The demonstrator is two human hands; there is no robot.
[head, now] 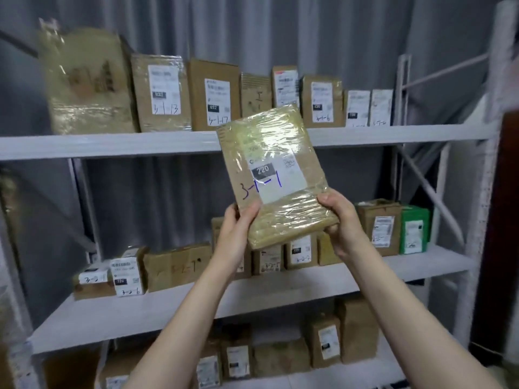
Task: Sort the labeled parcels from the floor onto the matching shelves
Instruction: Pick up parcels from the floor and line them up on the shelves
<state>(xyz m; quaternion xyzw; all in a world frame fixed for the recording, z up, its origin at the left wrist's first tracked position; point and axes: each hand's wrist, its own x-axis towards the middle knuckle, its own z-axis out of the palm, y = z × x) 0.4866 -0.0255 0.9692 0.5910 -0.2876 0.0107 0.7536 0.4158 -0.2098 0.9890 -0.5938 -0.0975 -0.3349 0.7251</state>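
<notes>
Boxes (161, 96) crowd shelves (112, 144) behind raised parcel (269, 175).

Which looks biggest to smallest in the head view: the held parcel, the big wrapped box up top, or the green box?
1. The held parcel, but it is nearest the camera, so its lead is unsure.
2. The big wrapped box.
3. The green box, clearly smallest.

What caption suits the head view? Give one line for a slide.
Left hand and right hand hold a taped parcel marked 3-1-1 before white shelves of labeled boxes.
</notes>
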